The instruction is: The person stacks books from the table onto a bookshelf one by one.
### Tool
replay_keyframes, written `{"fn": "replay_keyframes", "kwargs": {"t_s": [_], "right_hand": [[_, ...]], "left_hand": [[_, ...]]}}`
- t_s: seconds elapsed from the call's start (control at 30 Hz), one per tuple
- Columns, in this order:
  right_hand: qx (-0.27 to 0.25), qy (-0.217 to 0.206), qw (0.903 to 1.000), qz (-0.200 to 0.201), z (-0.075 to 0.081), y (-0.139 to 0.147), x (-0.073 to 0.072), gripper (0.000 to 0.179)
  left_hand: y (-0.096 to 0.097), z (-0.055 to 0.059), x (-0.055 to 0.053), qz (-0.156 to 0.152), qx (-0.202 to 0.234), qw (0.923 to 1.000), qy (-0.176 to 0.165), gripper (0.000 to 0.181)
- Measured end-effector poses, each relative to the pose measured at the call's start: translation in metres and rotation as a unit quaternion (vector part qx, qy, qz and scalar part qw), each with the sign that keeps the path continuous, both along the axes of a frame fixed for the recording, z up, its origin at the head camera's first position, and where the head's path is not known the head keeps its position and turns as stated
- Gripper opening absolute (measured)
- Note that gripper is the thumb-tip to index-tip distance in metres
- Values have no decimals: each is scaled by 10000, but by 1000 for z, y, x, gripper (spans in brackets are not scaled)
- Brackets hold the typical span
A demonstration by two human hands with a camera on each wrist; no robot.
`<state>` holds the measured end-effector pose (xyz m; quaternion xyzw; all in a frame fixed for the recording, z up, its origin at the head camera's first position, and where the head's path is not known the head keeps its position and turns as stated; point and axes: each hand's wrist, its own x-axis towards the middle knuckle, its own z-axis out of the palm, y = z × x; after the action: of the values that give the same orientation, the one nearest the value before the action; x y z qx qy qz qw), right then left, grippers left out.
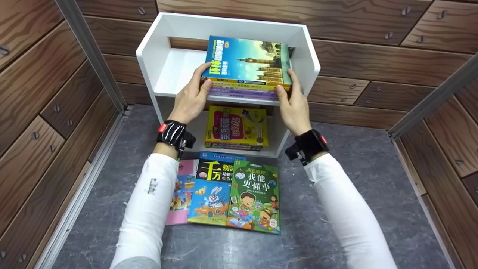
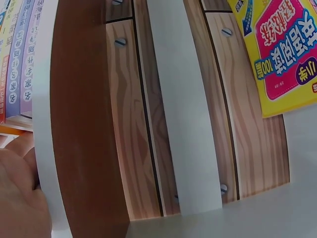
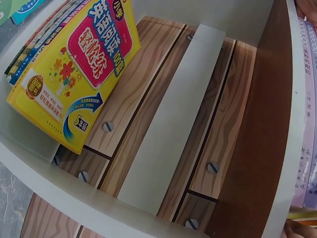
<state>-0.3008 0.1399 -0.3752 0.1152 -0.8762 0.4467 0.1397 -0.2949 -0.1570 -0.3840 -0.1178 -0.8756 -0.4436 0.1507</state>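
A stack of books (image 1: pixel 244 61) lies on the upper board of a white shelf (image 1: pixel 161 71). Its top book has a blue cover with a clock tower; purple and yellow spines show below. My left hand (image 1: pixel 190 99) grips the stack's left side, thumb along the front spines. On the opposite side my right hand (image 1: pixel 295 108) holds it the same way, fingers along the edge. In the left wrist view, the purple spines (image 2: pixel 26 69) stand just past the board edge, beside my hand (image 2: pixel 22 183). The right wrist view shows purple spines (image 3: pixel 303 114) too.
On the lower shelf sits a smaller pile with a yellow book (image 1: pixel 237 127) on top. Three books overlap on the grey floor in front: a green one (image 1: pixel 254 198), a blue one (image 1: pixel 211 194) and a pink one (image 1: pixel 177 220). Wood-patterned walls (image 1: pixel 239 7) surround the shelf.
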Motion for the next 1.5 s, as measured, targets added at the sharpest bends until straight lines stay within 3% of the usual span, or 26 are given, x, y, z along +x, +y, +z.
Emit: {"fn": "replay_keyframes", "kwargs": {"t_s": [0.43,0.6,1.07,1.23,1.37,1.5], "right_hand": [[-92,-43,9999,103,-2,-1,2,70],[-29,98,9999,128,-7,3,6,80],[573,724,9956,174,-28,16,22,86],[595,1435,9871,389,-43,27,29,83],[652,1915,9775,595,-60,37,43,79],[589,2257,9698,710,-82,49,60,76]], "left_hand": [[-1,-1,2,106,-112,9998,84,59],[1,-3,4,70,162,9998,40,72],[-1,-20,37,433,-238,9979,421,78],[2,-38,47,673,-494,9923,918,74],[7,-65,64,882,-769,9824,1459,68],[14,-96,85,877,-724,9798,1646,66]]}}
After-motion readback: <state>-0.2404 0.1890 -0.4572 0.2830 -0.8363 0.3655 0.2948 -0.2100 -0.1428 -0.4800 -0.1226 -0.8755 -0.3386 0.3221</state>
